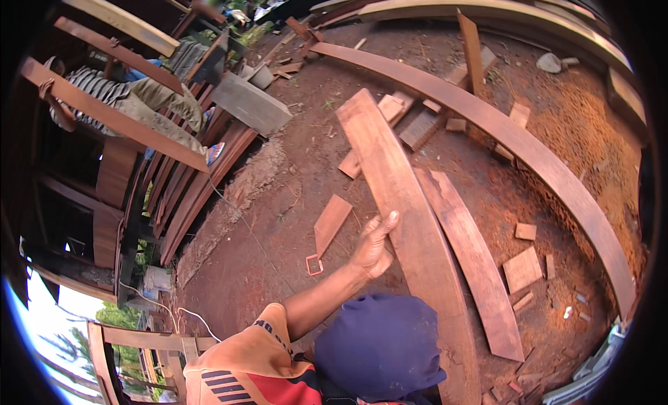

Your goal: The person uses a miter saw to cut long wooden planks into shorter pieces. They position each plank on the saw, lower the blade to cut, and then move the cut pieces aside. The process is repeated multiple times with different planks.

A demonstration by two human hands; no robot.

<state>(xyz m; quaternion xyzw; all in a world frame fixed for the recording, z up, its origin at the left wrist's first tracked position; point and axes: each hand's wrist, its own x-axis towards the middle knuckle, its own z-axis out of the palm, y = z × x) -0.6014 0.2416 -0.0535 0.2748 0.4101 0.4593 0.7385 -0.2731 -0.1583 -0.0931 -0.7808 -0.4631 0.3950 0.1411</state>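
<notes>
My left hand [376,248] grips the left edge of a long reddish-brown wooden plank [400,175]. The thumb lies along the plank's edge and the fingers are curled in. From below the hand the plank runs back to the lower edge of the picture, and its far end is raised toward the upper middle. Beside it, on the right, a shorter plank [476,269] with a slanted end lies on the ground. A rounded dark blue cloth shape [379,346] covers part of the lower middle. My right hand does not show.
One long board [487,120] sweeps across the right side. Wood offcuts [523,269] and sawdust [577,140] lie on the soil. At upper left a co-worker [132,99] holds a board [115,116] by a stack of planks [209,186]. A small red square frame [315,273] lies nearby.
</notes>
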